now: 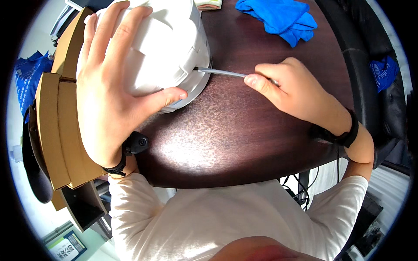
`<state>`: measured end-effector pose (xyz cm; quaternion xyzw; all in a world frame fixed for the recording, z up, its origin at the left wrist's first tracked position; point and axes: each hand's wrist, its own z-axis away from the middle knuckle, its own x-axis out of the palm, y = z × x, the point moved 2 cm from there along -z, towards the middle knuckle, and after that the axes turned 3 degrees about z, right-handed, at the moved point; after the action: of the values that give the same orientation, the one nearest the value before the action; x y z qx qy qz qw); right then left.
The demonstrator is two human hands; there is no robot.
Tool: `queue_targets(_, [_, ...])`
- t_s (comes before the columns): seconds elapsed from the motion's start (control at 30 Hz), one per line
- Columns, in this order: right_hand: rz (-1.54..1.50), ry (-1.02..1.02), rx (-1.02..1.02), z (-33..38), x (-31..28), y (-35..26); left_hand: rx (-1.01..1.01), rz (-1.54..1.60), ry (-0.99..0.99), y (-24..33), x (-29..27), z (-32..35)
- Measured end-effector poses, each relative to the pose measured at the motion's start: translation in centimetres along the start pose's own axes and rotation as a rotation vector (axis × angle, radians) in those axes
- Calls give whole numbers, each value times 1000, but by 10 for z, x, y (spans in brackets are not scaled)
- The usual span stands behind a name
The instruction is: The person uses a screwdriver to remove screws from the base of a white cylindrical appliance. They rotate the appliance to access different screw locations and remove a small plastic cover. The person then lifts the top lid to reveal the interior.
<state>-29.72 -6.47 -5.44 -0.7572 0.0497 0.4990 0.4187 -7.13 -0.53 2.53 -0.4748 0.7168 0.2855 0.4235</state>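
A rounded white plastic appliance with a slotted rim stands on the dark wooden table, at the far left. My left hand lies spread over its top and near side, fingers apart, with the thumb reaching along the lower edge. In my right hand is a slim grey tool with a dark tip, its handle mostly hidden by closed fingers. The tip touches or nearly touches a notch on the appliance's right side. What kind of tip it has is too small to tell.
A crumpled blue cloth lies at the table's far right, and a folded light cloth at the far edge. Cardboard boxes stand along the left. A black sofa borders the right. Cables hang below the near edge.
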Motion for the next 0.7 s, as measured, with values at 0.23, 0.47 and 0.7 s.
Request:
queue_targets(0.23, [290,122,-136,-5,-10,0,144,-44,149,-13,12,11])
queue_targets(0.47, [-352,-202,171,2,16,4,-23,-13,65,0,5,0])
queue_targets(0.7, [-830,-472,319,9,39,-5,44,-7,71,-9,6,9])
